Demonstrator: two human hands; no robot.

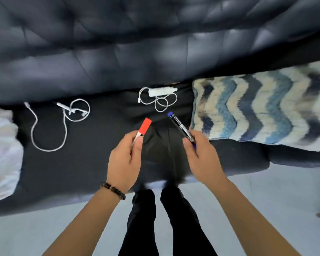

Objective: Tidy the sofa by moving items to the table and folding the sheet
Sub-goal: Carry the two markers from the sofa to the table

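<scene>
L hand (124, 161) fingers (137, 145) pinch red marker (145, 126); R hand (201, 159) fingers (187, 145) grip blue marker (179, 126).

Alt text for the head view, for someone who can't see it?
A person at a dark sofa holds a red-capped marker in the left hand and a blue-capped marker in the right hand. On the seat lie a white sheet, a loose white cable, a white device with its cable and a chevron cushion.
</scene>
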